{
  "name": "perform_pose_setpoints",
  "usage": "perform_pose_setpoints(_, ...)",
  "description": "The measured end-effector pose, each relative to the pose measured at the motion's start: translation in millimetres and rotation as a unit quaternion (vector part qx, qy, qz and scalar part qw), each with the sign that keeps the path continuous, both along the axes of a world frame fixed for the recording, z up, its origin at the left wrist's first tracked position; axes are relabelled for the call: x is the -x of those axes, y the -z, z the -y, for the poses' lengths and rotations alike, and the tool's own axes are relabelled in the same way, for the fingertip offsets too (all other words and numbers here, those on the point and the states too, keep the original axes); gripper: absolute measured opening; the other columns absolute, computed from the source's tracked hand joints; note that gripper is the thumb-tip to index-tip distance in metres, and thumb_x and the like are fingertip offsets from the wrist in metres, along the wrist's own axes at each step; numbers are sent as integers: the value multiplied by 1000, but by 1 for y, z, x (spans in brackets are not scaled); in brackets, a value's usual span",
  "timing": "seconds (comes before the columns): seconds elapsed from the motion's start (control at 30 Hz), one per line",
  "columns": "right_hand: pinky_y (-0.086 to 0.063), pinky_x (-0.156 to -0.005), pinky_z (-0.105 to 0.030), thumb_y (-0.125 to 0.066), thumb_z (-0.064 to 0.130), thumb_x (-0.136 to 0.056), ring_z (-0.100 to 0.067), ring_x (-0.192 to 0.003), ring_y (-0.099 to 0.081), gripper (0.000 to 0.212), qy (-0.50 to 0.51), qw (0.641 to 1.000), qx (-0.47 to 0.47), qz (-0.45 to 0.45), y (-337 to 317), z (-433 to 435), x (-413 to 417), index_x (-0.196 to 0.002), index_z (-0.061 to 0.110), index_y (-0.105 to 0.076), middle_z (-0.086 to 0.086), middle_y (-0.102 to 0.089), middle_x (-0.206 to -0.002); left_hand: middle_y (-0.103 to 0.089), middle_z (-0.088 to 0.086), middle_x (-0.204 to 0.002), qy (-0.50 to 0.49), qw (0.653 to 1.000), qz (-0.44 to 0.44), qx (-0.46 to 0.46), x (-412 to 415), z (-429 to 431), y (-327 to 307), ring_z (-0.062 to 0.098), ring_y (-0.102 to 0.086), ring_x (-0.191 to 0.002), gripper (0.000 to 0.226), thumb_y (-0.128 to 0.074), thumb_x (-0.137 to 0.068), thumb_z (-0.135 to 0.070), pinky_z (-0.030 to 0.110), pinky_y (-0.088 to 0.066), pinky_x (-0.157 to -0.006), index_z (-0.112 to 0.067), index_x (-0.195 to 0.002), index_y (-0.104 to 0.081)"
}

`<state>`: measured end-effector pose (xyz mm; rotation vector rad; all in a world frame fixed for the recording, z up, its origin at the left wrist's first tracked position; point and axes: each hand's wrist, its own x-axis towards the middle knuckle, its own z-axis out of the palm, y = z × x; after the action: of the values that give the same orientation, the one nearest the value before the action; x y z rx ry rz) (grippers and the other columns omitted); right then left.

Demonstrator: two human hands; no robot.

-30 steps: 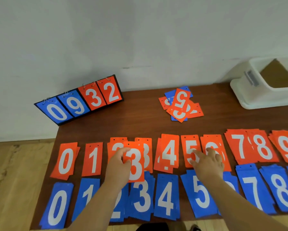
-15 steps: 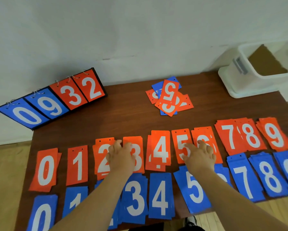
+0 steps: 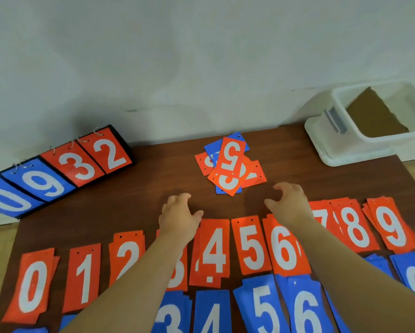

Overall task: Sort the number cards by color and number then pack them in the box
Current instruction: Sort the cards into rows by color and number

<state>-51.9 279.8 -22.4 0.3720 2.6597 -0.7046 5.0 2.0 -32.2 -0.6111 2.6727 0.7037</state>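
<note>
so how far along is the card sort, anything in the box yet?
Done: orange piles run 0 to 9 in order, blue row beneath, partly out of view. In hand: nothing; left hand and right hand hover open near the unsorted pile. Left: sort that pile, then pack everything; the box shows only brown cardboard, no cards.

Both hands (image 3: 179, 213) (image 3: 288, 205) reach forward, loosely curled, empty.

Orange cards (image 3: 216, 251) lie above blue cards (image 3: 266, 306), pile (image 3: 230, 164) and box (image 3: 326, 145) beyond.
</note>
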Motion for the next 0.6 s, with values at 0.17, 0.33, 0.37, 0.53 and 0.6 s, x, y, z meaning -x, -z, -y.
perform_pose_setpoints(0.17, -52, -98, -44, -75, 35, -85, -35, -116, -57, 54, -23, 999, 19, 18, 11, 15, 71, -132, 19, -57, -12, -47, -137, -50, -1, -142, 2, 1000, -23, -12, 73, -38, 7, 23, -50, -131, 69, -76, -85, -51, 42, -52, -100, -31, -143, -44)
perform_pose_setpoints(0.33, -47, -97, -44, -73, 30, -88, -37, -118, -51, 51, -22, 1000, -4, 20, 36, 36, 98, -132, 16, -52, -13, -44, -132, -46, 2, -144, 38, 999, -9, 16, 111, -65, 25, 26, -46, -131, 76, -73, -85, -56, 43, -48, -102, -27, -147, -37)
perform_pose_setpoints(0.37, -49, -95, -45, -72, 28, -89, -38, -115, -53, 47, -14, 1000, 4, 16, 38, 39, 102, -131, 17, -52, -13, -42, -132, -44, 3, -145, 44, 999, -10, 26, 114, -69, 29, 26, -45, -132, 76, -72, -86, -55, 42, -47, -102, -27, -147, -37)
perform_pose_setpoints(0.53, -54, -92, -42, -76, 19, -85, -38, -100, -62, 42, 3, 999, 46, 25, 49, 35, 109, -121, 17, -55, -12, -40, -128, -49, 2, -136, 1, 999, -41, 3, 113, -69, 42, 25, -50, -125, 72, -83, -78, -48, 42, -50, -101, -30, -137, -46)
perform_pose_setpoints(0.6, -52, -85, -36, -78, 17, -84, -34, -99, -61, 39, 8, 998, 58, 28, 50, 32, 107, -116, 16, -55, -10, -48, -123, -52, 0, -129, -16, 997, -66, -26, 110, -68, 45, 23, -56, -119, 61, -84, -78, -43, 43, -54, -96, -31, -128, -51)
